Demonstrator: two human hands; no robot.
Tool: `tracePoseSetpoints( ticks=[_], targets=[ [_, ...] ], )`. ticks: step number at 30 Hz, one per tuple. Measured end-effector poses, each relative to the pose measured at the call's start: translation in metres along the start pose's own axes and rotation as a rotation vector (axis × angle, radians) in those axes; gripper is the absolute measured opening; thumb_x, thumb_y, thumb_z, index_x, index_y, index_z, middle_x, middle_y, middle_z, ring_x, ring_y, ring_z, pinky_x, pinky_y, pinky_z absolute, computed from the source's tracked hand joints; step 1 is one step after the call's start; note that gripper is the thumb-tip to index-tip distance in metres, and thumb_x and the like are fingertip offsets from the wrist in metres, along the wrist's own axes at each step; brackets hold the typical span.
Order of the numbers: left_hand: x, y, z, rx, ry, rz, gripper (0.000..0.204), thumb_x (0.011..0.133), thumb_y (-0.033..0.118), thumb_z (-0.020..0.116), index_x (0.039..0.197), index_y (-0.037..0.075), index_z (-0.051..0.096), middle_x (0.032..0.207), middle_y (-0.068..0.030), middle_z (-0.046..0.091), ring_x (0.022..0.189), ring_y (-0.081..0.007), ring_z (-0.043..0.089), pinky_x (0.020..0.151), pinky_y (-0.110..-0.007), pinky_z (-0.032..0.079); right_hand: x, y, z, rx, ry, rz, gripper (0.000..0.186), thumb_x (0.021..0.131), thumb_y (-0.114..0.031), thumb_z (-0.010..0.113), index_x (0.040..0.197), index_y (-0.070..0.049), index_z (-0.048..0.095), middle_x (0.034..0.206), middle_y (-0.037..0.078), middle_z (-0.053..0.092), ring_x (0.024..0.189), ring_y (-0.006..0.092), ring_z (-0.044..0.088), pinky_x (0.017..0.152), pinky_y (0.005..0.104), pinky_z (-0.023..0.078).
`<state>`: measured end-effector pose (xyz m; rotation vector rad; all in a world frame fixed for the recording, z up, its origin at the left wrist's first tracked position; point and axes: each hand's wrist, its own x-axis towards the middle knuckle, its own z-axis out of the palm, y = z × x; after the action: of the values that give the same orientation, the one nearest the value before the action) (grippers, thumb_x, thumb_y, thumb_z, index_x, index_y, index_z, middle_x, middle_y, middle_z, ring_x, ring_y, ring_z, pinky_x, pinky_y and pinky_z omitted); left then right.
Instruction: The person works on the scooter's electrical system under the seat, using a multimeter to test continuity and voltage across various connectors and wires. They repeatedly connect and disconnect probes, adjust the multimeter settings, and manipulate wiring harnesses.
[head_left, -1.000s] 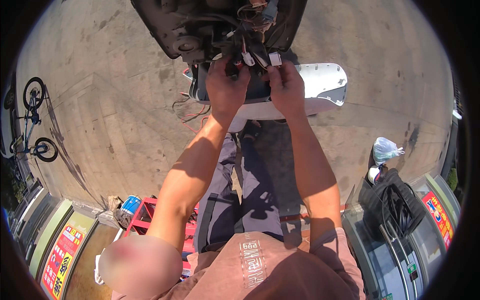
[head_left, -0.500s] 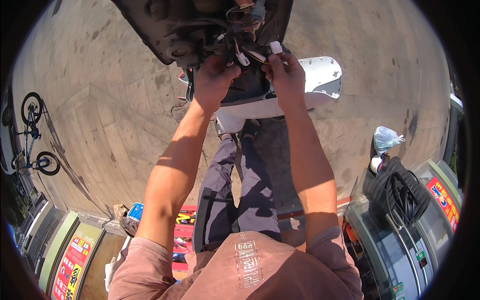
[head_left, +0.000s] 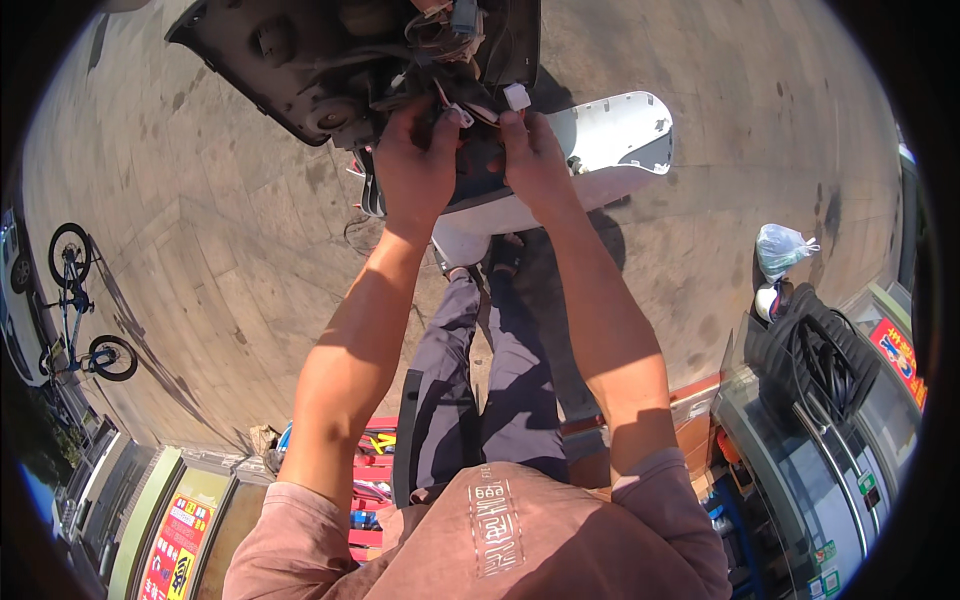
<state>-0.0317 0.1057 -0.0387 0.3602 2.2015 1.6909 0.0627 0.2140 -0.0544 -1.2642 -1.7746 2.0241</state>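
A dark plastic vehicle panel (head_left: 270,95) with exposed wiring (head_left: 440,45) fills the upper middle. At its lower edge my left hand (head_left: 412,180) is closed, its thumb against a white wire connector (head_left: 459,116); the other fingers are partly hidden behind the hand. My right hand (head_left: 543,178) pinches the leads just below a second, square white connector (head_left: 516,97), which sticks up above the thumb. Pale and reddish wires run between the two hands. Beneath them lies a white curved body part (head_left: 620,135), with its hollow inner side showing at the right.
A bicycle (head_left: 75,300) stands on the paved ground (head_left: 200,250) at far left. Red trays with tools (head_left: 375,465) are beside my legs. To the right are a tied plastic bag (head_left: 782,250), a black ribbed object with coiled cable (head_left: 815,350) and a glass door (head_left: 770,470).
The panel has shifted left and slightly up in view. My hands have come closer together, and the left thumb now meets the white connector that hung between the hands before.
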Motion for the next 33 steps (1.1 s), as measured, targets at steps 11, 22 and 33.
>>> tracePoseSetpoints(
  ticks=[11,22,33],
  targets=[
    [0.017,0.006,-0.007,-0.183,-0.136,-0.341,0.014,0.087,0.012,0.068,0.095,0.001,0.065,0.081,-0.0023,0.065,0.069,-0.0064,0.057,0.061,-0.022,0.045,-0.006,0.003,-0.003,-0.16,0.214,-0.356,0.028,0.087,-0.014,0.069,0.109,-0.002,0.055,0.096,0.004,0.058,0.067,0.0109,0.057,0.06,0.0255,0.047],
    [0.02,0.016,-0.033,-0.671,-0.372,-0.593,0.018,0.093,0.014,0.06,0.106,0.002,0.06,0.085,-0.0075,0.066,0.077,-0.0174,0.065,0.066,-0.026,0.053,-0.019,-0.01,0.001,-0.067,0.001,-0.478,0.02,0.084,0.004,0.064,0.102,-0.003,0.058,0.093,0.002,0.058,0.073,0.0053,0.055,0.063,0.0206,0.044],
    [0.027,-0.02,-0.043,-1.181,-0.645,-0.696,0.033,0.097,0.019,0.056,0.124,0.0,0.055,0.111,-0.0128,0.063,0.096,-0.0218,0.06,0.08,-0.031,0.052,-0.02,0.003,0.009,0.151,-0.088,-0.444,0.017,0.086,0.001,0.061,0.103,-0.002,0.058,0.084,0.005,0.066,0.071,0.0072,0.061,0.065,0.0232,0.049]
  ],
)
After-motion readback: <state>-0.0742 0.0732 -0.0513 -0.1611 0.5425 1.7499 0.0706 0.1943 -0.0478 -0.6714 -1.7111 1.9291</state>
